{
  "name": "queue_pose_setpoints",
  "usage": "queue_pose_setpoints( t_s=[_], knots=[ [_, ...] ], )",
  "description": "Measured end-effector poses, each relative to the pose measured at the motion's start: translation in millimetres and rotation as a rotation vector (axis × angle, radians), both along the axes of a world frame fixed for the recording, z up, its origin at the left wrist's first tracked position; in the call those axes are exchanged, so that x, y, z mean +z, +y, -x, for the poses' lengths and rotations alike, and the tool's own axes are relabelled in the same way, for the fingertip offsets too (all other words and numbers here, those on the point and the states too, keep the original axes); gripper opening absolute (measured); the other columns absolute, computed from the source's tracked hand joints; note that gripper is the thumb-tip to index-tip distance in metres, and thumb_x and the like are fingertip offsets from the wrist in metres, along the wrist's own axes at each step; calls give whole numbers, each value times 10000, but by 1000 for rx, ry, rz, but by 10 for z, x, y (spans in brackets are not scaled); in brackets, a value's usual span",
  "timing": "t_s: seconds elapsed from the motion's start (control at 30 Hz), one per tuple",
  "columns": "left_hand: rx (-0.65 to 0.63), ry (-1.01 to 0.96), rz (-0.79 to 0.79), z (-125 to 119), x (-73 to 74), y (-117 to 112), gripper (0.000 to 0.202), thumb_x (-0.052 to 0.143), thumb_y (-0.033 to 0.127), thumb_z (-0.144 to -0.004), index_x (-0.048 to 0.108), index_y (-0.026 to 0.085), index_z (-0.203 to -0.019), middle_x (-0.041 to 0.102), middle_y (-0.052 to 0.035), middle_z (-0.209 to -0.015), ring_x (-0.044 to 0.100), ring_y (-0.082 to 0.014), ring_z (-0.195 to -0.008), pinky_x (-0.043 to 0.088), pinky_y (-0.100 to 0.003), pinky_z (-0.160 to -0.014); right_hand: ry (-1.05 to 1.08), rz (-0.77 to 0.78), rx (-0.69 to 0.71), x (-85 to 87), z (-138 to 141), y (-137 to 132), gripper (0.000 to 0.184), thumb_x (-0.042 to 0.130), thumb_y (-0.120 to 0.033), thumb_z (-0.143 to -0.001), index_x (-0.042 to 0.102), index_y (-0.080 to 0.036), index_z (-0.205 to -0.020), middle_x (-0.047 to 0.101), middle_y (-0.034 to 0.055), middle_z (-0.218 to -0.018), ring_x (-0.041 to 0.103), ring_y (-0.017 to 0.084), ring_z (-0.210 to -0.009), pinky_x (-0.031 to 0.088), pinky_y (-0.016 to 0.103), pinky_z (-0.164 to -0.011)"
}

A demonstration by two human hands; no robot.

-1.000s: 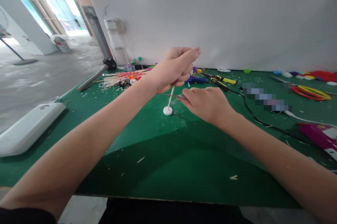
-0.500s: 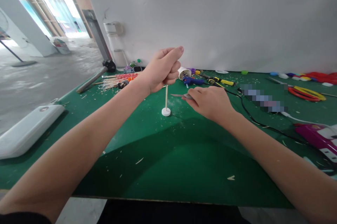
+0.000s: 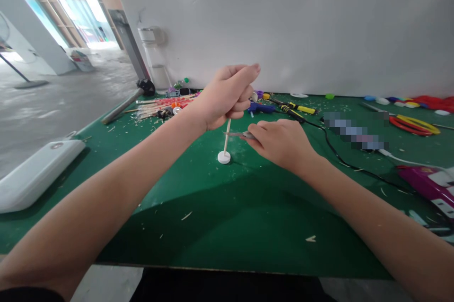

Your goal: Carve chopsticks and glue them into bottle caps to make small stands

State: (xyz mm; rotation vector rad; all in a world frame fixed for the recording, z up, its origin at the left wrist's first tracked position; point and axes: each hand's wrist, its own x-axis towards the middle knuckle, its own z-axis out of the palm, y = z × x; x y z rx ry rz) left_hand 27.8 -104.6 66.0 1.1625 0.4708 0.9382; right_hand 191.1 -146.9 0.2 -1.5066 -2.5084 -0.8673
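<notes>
My left hand [image 3: 234, 94] is closed in a fist around the upper part of a thin wooden stick [image 3: 226, 146]. The stick leans slightly to the right, and its lower end meets a round white disc [image 3: 223, 157] on the green table [image 3: 198, 202]. In my right hand [image 3: 280, 141] is a small knife [image 3: 248, 135], its handle mostly covered by my fingers. The knife's blade points left and lies across the stick, just below my left fist. Whether the edge bites into the wood I cannot tell.
Behind my hands lie a blue glue gun [image 3: 262, 107], yellow-black tools [image 3: 301, 108] and bundled sticks [image 3: 152, 107]. A hammer [image 3: 124, 106] and white case [image 3: 42, 174] are left. Right are red-yellow-handled pliers [image 3: 413, 125], a black cable [image 3: 333, 151] and a magenta power strip [image 3: 422, 184].
The knife blade has come from just right of the stick to across it. My left fist has shifted slightly right, tilting the stick's top that way.
</notes>
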Motion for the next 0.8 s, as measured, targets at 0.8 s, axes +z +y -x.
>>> queue_pose_setpoints(
  t_s=[0.8],
  knots=[
    [38,-29,23,56,-14,66,286,502,260,-902,301,216,-703,187,110,-461,233,0,-291,88,-133,-341,18,-20,-95,-75,-4,55,507,216,-483,-991,597,-195,-823,630,18,-660,439,115,-476,109,286,-508]
  ],
)
